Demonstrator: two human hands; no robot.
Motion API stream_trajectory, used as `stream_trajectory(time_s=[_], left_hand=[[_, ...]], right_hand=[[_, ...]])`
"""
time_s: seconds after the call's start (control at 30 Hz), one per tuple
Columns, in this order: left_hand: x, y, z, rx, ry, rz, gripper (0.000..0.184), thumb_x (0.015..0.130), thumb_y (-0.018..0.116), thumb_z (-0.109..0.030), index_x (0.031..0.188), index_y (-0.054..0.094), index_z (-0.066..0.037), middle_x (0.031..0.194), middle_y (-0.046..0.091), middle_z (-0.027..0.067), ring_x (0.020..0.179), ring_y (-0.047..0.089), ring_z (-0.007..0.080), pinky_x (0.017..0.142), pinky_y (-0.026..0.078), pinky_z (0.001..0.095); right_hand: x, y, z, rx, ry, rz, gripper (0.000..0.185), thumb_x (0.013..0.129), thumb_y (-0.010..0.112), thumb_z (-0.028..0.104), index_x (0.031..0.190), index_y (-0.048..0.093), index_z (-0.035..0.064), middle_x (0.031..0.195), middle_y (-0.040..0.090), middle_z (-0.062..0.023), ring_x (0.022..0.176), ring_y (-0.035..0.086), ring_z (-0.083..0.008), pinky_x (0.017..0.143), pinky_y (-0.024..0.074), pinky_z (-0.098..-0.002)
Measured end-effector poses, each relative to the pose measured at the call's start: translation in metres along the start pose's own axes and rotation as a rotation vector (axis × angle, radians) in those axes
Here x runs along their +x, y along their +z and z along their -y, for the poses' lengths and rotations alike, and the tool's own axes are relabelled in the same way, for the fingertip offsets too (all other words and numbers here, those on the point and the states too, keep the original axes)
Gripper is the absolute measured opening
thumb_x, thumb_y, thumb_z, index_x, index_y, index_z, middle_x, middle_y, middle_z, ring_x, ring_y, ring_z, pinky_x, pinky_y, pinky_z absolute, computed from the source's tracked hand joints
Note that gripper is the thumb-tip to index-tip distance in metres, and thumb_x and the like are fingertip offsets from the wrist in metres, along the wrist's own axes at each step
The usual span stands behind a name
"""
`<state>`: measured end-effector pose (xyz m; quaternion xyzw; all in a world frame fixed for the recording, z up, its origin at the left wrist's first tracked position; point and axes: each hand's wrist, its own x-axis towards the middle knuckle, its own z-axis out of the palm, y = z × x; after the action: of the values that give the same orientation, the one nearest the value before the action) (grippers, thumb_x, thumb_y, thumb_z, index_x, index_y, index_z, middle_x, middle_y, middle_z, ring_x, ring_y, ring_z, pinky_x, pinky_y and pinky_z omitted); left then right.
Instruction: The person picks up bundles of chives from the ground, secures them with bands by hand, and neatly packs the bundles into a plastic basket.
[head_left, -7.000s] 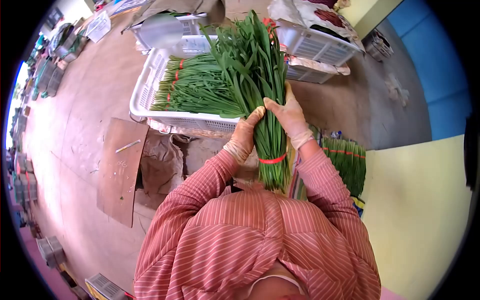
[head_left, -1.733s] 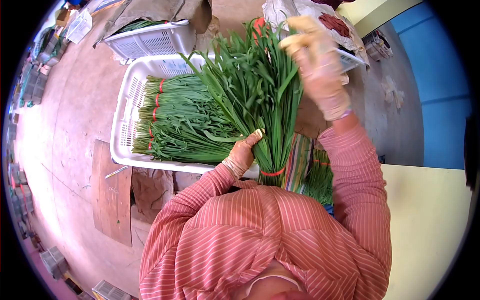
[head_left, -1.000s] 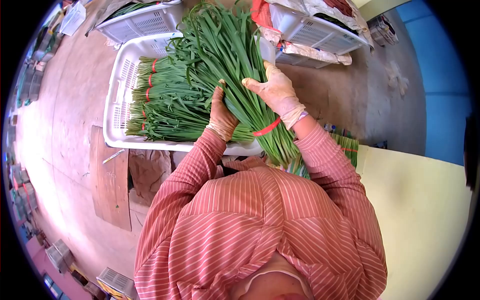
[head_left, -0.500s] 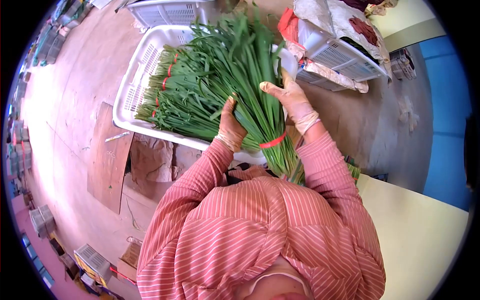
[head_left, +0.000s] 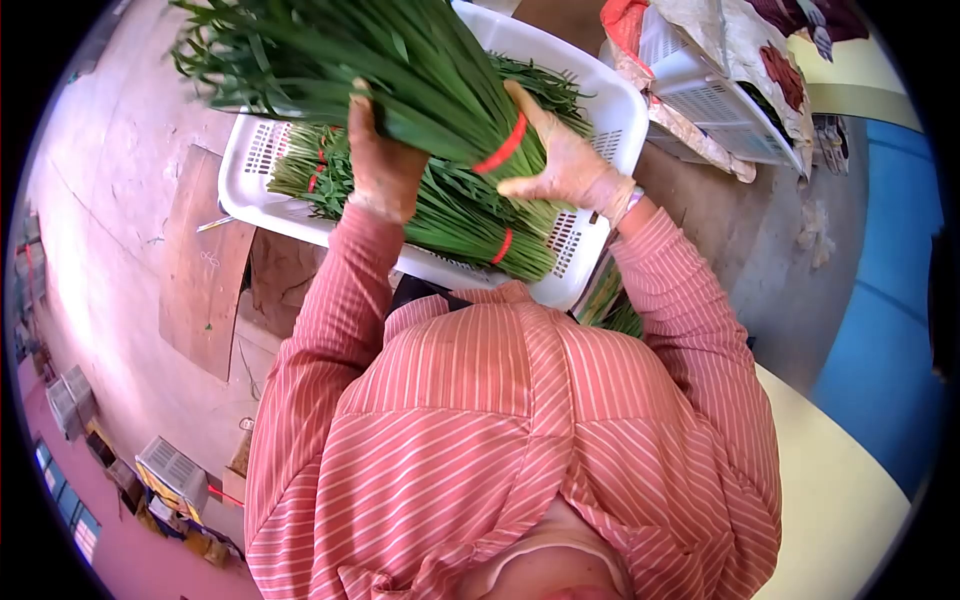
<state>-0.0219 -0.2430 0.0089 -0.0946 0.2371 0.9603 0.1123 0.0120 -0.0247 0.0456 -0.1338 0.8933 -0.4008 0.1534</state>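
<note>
A large bundle of long green leafy stalks (head_left: 400, 70), tied with a red band near its stem end, is held above the white crate (head_left: 625, 110). My left hand (head_left: 385, 155), in a thin glove, supports the leafy part from below. Gloved too, my right hand (head_left: 565, 165) grips the stem end beside the red band. The leaves point to the upper left, the stems to the lower right. Inside the crate lie more banded bundles; one bundle (head_left: 470, 225) has its stems toward the right wall. The raised bundle hides much of the crate's contents.
At the upper right stand stacked white crates (head_left: 715, 110) draped with cloth. A brown board (head_left: 205, 260) lies on the floor left of the crate. Further crates (head_left: 172, 470) are at the lower left. A pale yellow surface (head_left: 820, 480) and a blue panel (head_left: 885, 300) are on the right.
The held bundle has turned from nearly upright to slanting left, and has been lifted over the crate with both hands. Its stem end has moved up. The view has shifted, showing the crate's right end.
</note>
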Motion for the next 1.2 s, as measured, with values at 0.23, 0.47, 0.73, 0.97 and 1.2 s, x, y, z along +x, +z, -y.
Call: stream_trajectory(time_s=[0.23, 0.47, 0.73, 0.97, 1.2], left_hand=[[-0.065, -0.121, 0.034, 0.714, -0.926, -0.314, 0.066, 0.089, 0.062, -0.046, 0.135, 0.047, -0.002, 0.121, 0.059, 0.0182, 0.108, 0.058, 0.0315, 0.091, 0.047, 0.0426], [-0.045, -0.060, 0.032, 1.581, 0.033, 0.216, 0.032, 0.090, 0.061, -0.009, 0.122, 0.059, -0.005, 0.111, 0.066, 0.0098, 0.100, 0.064, 0.0204, 0.087, 0.050, 0.0310], [0.031, -0.078, 0.071, 2.299, 0.492, 0.518, 0.053, 0.091, 0.057, -0.029, 0.141, 0.041, -0.026, 0.146, 0.041, 0.0005, 0.135, 0.034, 0.0291, 0.114, 0.023, 0.0449], [0.025, -0.130, 0.085, 2.499, 0.150, 0.545, 0.052, 0.095, 0.046, -0.042, 0.145, 0.035, -0.031, 0.151, 0.033, -0.0045, 0.141, 0.025, 0.0242, 0.117, 0.014, 0.0428], [0.021, -0.140, 0.090, 2.565, 0.031, 0.586, 0.053, 0.097, 0.040, -0.046, 0.147, 0.030, -0.031, 0.152, 0.029, -0.0042, 0.143, 0.018, 0.0250, 0.117, 0.010, 0.0437]], right_hand=[[-0.029, 0.060, -0.137, -0.143, 0.415, 0.507, 0.121, 0.061, 0.084, 0.044, 0.149, 0.013, 0.0028, 0.137, 0.040, -0.0325, 0.128, 0.042, -0.0398, 0.108, 0.0339, -0.0363], [-0.030, 0.067, -0.145, -0.184, 0.398, 0.492, 0.116, 0.062, 0.084, 0.043, 0.148, 0.017, 0.0028, 0.133, 0.043, -0.0327, 0.126, 0.043, -0.0412, 0.107, 0.0366, -0.0382], [-0.014, 0.065, -0.131, -0.441, 0.478, 0.623, 0.111, 0.067, 0.079, 0.045, 0.150, 0.015, 0.0101, 0.143, 0.037, -0.0260, 0.131, 0.039, -0.0378, 0.109, 0.0346, -0.0366], [-0.031, 0.084, -0.147, -0.290, 0.494, 0.658, 0.111, 0.066, 0.080, 0.044, 0.148, 0.018, 0.0027, 0.141, 0.038, -0.0255, 0.130, 0.040, -0.0376, 0.110, 0.0337, -0.0351], [-0.017, 0.096, -0.143, -0.311, 0.615, 0.825, 0.117, 0.066, 0.081, 0.048, 0.149, 0.013, 0.0028, 0.148, 0.026, -0.0278, 0.135, 0.033, -0.0382, 0.112, 0.0313, -0.0343]])
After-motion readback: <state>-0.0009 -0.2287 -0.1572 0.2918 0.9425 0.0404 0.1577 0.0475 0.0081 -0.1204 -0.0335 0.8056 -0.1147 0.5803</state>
